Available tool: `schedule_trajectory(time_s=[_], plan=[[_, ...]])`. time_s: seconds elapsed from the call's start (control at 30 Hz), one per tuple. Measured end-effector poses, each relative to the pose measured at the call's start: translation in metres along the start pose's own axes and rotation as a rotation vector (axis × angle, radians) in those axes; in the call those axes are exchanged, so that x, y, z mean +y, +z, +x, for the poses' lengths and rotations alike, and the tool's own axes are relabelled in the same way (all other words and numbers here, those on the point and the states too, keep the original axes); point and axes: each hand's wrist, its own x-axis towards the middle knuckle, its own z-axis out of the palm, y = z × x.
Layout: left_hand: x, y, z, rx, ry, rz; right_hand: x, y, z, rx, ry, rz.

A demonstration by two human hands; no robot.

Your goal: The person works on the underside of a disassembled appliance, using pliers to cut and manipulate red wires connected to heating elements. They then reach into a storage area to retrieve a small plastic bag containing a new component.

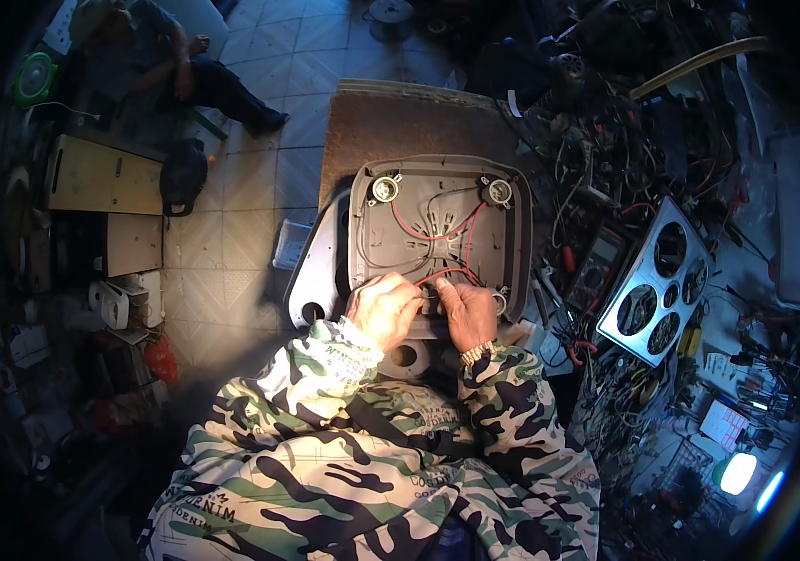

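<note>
A grey-brown plastic housing [400,245] lies open side up before me, with round metal-and-white fittings near its corners. Red wires [467,245] and dark ones run between the fittings and the ribbed middle. At the near edge my left hand [387,310] is closed, its fingertips pinched on a red wire. Close beside it my right hand [468,313] is closed too, thumb and forefinger pressed together at the same wiring. What exactly sits between the right fingertips is hidden. One fitting [500,301] shows just past my right hand.
Under the housing are a brown board [418,122] and a pale panel with a round hole [318,252]. To the right lie a multimeter [601,262], a silver plate with round openings [638,323], red-handled pliers [584,351] and tangled cables. A person [185,75] sits at the far left.
</note>
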Motion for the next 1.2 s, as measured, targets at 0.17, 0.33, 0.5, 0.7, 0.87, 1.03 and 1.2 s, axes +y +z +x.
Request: schedule_trajectory(time_s=[0.17, 0.33, 0.5, 0.7, 0.87, 1.03, 1.2], plan=[[-0.001, 0.002, 0.000, -0.005, 0.006, 0.006, 0.006, 0.001, -0.004, 0.007, 0.001, 0.115], [0.000, 0.001, 0.001, -0.023, 0.021, 0.006, 0.010, -0.005, -0.013, 0.069, -0.064, 0.091], [-0.003, 0.001, -0.002, -0.022, 0.014, 0.025, -0.014, -0.069, -0.020, 0.295, -0.083, 0.316], [0.001, 0.001, 0.001, -0.062, 0.007, 0.047, 0.016, -0.109, -0.005, 0.275, -0.024, 0.226], [0.000, 0.001, 0.001, -0.084, -0.010, 0.064, 0.014, -0.090, 0.005, 0.128, -0.227, 0.001], [0.008, -0.003, 0.001, -0.078, -0.020, 0.093, 0.007, -0.072, 0.015, 0.083, -0.538, -0.285], [0.007, 0.000, -0.005, -0.100, -0.023, 0.111, 0.009, -0.064, 0.026, 0.076, -0.652, -0.346]])
